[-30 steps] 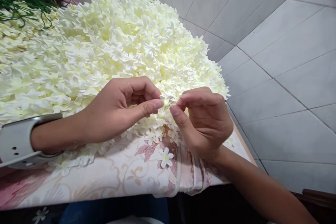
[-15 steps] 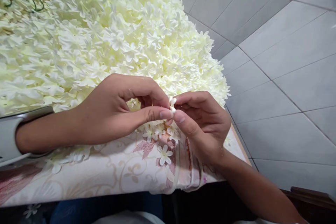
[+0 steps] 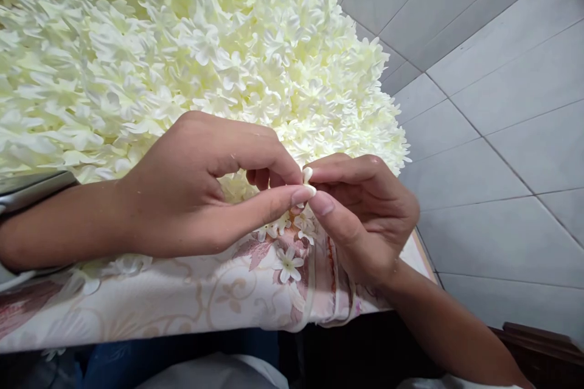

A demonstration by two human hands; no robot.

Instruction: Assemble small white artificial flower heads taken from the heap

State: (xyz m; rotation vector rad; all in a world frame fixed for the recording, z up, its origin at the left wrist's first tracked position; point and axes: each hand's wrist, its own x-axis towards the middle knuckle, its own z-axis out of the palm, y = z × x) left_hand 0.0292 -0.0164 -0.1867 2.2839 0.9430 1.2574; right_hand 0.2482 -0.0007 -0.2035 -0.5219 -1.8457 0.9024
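In the head view, the left hand and the right hand meet in front of a big heap of flowers. The left hand pinches a small white flower with its thumb and pointing finger. The right hand pinches the same flower from the other side, with its own thumb and pointing finger. The small white flower is right between the tips of both hands, over the near edge of the heap. Only little bits of its petals peek out, because the fingers hide the rest. The other fingers of both hands are curled in. The heap is white and a bit yellow. Under it is a cloth with leaves and curly lines on it. One loose flower lies on the cloth, below the hands, with its petals open. Pale bands run down the cloth near the right hand. A watch sits on the left wrist. A tiled wall is on the right side.
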